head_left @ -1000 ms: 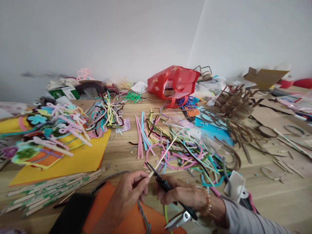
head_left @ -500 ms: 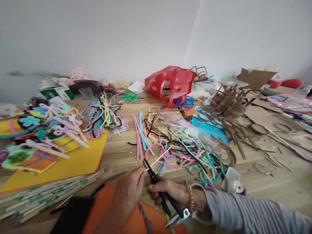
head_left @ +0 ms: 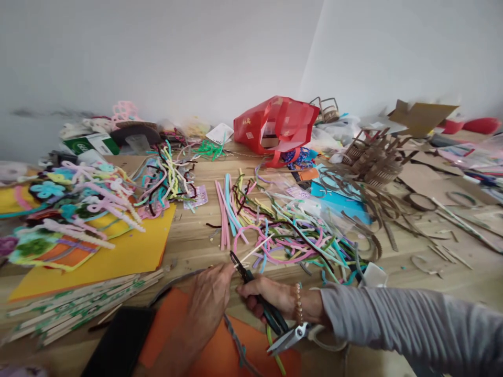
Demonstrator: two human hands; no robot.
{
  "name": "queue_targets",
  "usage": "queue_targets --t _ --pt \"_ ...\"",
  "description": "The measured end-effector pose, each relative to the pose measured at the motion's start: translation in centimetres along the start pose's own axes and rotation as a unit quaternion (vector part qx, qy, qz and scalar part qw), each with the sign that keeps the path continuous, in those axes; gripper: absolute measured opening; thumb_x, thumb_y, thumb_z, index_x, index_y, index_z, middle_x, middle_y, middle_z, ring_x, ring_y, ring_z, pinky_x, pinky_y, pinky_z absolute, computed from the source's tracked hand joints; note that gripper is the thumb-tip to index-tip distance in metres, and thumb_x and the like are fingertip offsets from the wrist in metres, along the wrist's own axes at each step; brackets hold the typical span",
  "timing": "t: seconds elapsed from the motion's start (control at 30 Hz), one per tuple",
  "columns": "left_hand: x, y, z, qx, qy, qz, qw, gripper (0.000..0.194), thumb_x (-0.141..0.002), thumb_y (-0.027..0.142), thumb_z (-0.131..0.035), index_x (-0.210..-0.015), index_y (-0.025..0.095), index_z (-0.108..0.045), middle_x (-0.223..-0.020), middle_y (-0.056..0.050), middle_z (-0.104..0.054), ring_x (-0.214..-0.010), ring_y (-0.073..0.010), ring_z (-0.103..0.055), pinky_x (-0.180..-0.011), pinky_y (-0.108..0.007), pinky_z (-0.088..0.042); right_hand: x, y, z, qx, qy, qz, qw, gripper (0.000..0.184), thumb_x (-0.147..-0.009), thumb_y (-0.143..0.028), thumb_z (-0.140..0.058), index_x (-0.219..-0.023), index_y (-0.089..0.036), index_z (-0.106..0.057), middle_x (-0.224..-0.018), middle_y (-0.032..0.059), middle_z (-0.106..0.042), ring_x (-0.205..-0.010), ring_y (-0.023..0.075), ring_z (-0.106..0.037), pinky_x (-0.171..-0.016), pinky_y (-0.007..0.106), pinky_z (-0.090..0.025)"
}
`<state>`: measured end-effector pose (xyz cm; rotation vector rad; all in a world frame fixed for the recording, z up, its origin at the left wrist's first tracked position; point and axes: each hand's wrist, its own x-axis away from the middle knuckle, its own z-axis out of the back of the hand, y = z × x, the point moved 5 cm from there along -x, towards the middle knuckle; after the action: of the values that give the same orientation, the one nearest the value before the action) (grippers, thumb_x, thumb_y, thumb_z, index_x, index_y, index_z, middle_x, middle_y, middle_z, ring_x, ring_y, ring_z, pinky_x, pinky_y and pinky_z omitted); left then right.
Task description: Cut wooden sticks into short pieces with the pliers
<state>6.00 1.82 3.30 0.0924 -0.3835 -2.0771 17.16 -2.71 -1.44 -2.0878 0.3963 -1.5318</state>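
Observation:
My right hand [head_left: 264, 297] is wrapped round dark-handled pliers [head_left: 244, 272], whose handles are squeezed close together. A thin pale stick [head_left: 257, 248] lies across the plier jaws and points up to the right. My left hand [head_left: 212, 293] is closed at the jaws, pinching the near end of that stick; its fingertips are partly hidden. Below the pliers, open-looking scissors [head_left: 288, 339] rest over orange sheets [head_left: 212, 356]. A loose heap of coloured pipe cleaners [head_left: 298, 235] spreads just beyond the hands.
Left are finished fuzzy flowers [head_left: 47, 191] on yellow sheets [head_left: 145, 243], paper-wrapped sticks [head_left: 90, 303] and a black flat object [head_left: 120, 340]. A red bag [head_left: 251, 128] stands at the back. Small woven baskets [head_left: 373, 162], brown strips [head_left: 385, 209] and cardboard [head_left: 424, 118] lie to the right.
The plier handles have come closer together in my right hand. Both hands stay at nearly the same place, and the view has shifted slightly.

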Motion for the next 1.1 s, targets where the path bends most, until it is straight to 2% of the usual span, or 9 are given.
queue_targets --t 0.2,0.33,0.47,0.57,0.63,0.73,0.83,0.97,1.1 --pt "0.3 0.0 -0.7 -0.035 -0.006 -0.025 0.999 0.032 -0.081 0.004 -0.038 -0.091 0.02 -0.064 -0.085 -0.006 -0.072 -0.083 -0.022 -0.067 -0.072 -0.029 -0.044 -0.3 0.5 0.2 -0.001 -0.01 -0.026 1.0 0.03 -0.082 -0.024 -0.051 -0.054 -0.017 -0.044 -0.046 -0.0063 -0.039 -0.036 0.0064 -0.035 -0.038 0.019 -0.029" --pt "-0.1 -1.1 -1.1 -0.039 -0.014 -0.027 0.999 0.03 -0.087 0.01 -0.038 -0.088 0.02 -0.066 -0.079 -0.006 -0.072 -0.077 -0.0225 -0.068 -0.067 -0.029 -0.044 -0.2 0.4 0.2 -0.019 -0.051 -0.055 0.997 0.028 -0.083 -0.022 -0.049 -0.056 -0.017 -0.044 -0.047 -0.0068 -0.038 -0.035 0.0058 -0.034 -0.038 0.018 -0.028" --pt "-0.6 -2.7 -0.2 0.015 0.024 0.006 1.0 0.033 -0.095 0.026 -0.036 -0.09 0.02 -0.068 -0.083 -0.006 -0.073 -0.078 -0.0224 -0.068 -0.069 -0.029 -0.044 0.6 0.1 0.2 -0.046 -0.106 -0.09 0.989 0.027 -0.083 -0.023 -0.045 -0.058 -0.017 -0.044 -0.049 -0.0069 -0.036 -0.035 0.0051 -0.033 -0.04 0.018 -0.03" --pt "-1.2 -2.9 0.7 0.073 0.063 0.005 0.995 0.035 -0.096 0.032 -0.035 -0.09 0.021 -0.068 -0.086 -0.005 -0.071 -0.082 -0.02 -0.066 -0.072 -0.028 -0.045 1.4 0.4 0.7 -0.107 -0.156 -0.09 0.978 0.021 -0.079 -0.026 -0.051 -0.062 -0.016 -0.046 -0.053 -0.0062 -0.039 -0.038 0.0041 -0.036 -0.043 0.018 -0.03" --pt "-1.8 -2.5 0.8 0.1 0.082 -0.001 0.992 0.035 -0.096 0.032 -0.037 -0.086 0.02 -0.068 -0.086 -0.005 -0.067 -0.083 -0.019 -0.064 -0.074 -0.028 -0.045 1.8 0.2 1.4 -0.138 -0.173 -0.031 0.975 0.017 -0.072 -0.029 -0.06 -0.068 -0.016 -0.05 -0.056 -0.0067 -0.04 -0.041 0.0044 -0.037 -0.046 0.019 -0.033" --pt "-2.8 -1.5 0.2 0.13 0.095 -0.011 0.987 0.031 -0.095 0.03 -0.041 -0.086 0.02 -0.069 -0.088 -0.005 -0.065 -0.086 -0.0185 -0.062 -0.077 -0.028 -0.044 2.5 -0.2 3.3 -0.165 -0.148 0.092 0.971 0.029 -0.065 -0.033 -0.073 -0.071 -0.015 -0.05 -0.059 -0.006 -0.04 -0.047 0.0055 -0.038 -0.049 0.02 -0.032" --pt "-3.7 -0.4 -0.9 0.124 0.089 -0.022 0.988 0.028 -0.093 0.026 -0.045 -0.085 0.019 -0.07 -0.088 -0.005 -0.063 -0.085 -0.0184 -0.061 -0.078 -0.029 -0.045 3.2 -0.6 4.7 -0.228 -0.147 0.18 0.946 0.031 -0.069 -0.034 -0.075 -0.076 -0.015 -0.051 -0.063 -0.005 -0.038 -0.053 0.0065 -0.036 -0.052 0.021 -0.031" --pt "-4.4 0.9 -2.0 0.071 0.087 -0.03 0.993 0.026 -0.093 0.022 -0.047 -0.081 0.019 -0.07 -0.087 -0.005 -0.062 -0.084 -0.0187 -0.061 -0.074 -0.028 -0.045 3.5 -0.5 5.6 -0.299 -0.15 0.219 0.916 0.029 -0.072 -0.032 -0.074 -0.076 -0.014 -0.052 -0.066 -0.004 -0.036 -0.056 0.0073 -0.032 -0.055 0.022 -0.031" --pt "-4.6 1.8 -2.5 0.03 0.103 -0.039 0.993 0.027 -0.093 0.024 -0.047 -0.078 0.02 -0.069 -0.088 -0.006 -0.062 -0.084 -0.0196 -0.061 -0.074 -0.03 -0.045 3.4 -0.5 5.9 -0.268 -0.127 0.241 0.924 0.031 -0.071 -0.035 -0.075 -0.076 -0.015 -0.052 -0.067 -0.0036 -0.037 -0.056 0.0078 -0.032 -0.054 0.022 -0.032"
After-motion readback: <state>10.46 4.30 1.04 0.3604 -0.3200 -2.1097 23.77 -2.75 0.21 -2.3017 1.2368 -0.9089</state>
